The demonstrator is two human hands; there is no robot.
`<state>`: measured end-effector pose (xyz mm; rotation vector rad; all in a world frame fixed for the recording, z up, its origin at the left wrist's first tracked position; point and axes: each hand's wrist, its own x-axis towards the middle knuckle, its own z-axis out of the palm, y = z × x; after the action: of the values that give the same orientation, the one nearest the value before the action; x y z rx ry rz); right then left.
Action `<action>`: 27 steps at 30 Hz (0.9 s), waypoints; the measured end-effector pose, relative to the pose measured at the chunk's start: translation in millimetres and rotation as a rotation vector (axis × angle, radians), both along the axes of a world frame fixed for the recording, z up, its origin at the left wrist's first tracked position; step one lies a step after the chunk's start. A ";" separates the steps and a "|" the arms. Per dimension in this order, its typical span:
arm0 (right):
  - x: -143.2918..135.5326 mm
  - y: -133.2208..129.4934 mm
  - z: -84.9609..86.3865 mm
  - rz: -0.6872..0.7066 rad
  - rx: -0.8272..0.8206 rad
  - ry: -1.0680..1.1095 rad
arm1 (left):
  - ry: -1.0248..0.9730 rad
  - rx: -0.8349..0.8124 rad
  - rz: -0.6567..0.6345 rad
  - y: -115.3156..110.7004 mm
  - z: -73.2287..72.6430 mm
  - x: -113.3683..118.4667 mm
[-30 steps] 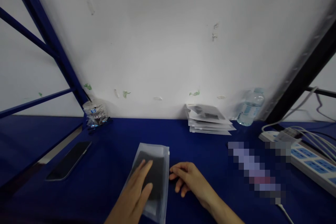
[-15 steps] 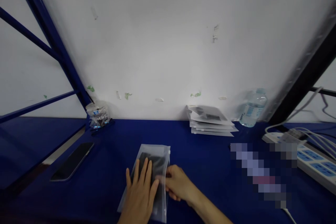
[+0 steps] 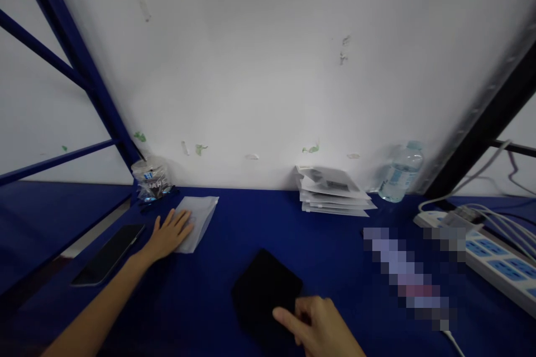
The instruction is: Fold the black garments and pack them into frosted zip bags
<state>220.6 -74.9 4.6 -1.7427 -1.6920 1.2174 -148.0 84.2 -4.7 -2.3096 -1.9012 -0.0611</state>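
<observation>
My left hand (image 3: pixel 171 234) lies flat on a frosted zip bag (image 3: pixel 200 222) at the left back of the blue table, fingers spread. The bag looks flat, with nothing dark inside. At the front middle, my right hand (image 3: pixel 320 324) pinches the right edge of a folded black cloth (image 3: pixel 266 290) between thumb and bent fingers. The cloth is angular and matt, close over the tabletop; its exact kind does not show. Part of the fingers is hidden behind the cloth's edge.
Several filled zip bags (image 3: pixel 335 192) are stacked by the wall. A water bottle (image 3: pixel 401 175) stands beside them. A phone (image 3: pixel 109 255) and a plastic-wrapped roll (image 3: pixel 151 179) are at left. On the right are a power strip (image 3: pixel 498 259), cables and a blurred-out object (image 3: pixel 404 273).
The black cloth has come out of the zip bag and is in my right hand. My left hand has moved the bag away to the left back.
</observation>
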 end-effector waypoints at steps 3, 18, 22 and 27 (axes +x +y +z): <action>-17.4 -6.8 0.5 0.010 0.413 -0.179 | -0.094 0.140 0.005 1.9 16.3 9.1; 40.0 36.7 4.0 -0.411 0.282 0.408 | -0.845 -0.219 -0.051 -126.0 5.2 150.7; 62.0 37.5 -7.4 -0.500 0.525 0.063 | -0.902 -0.271 -0.004 -115.8 9.9 141.8; 21.2 19.5 -5.8 -0.057 0.683 -0.178 | -0.894 -0.290 -0.016 -111.9 12.9 139.4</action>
<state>241.9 -55.4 -1.2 -1.4720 -1.8467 0.3766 -8.5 -27.7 8.2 -2.7586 -2.3661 -1.0424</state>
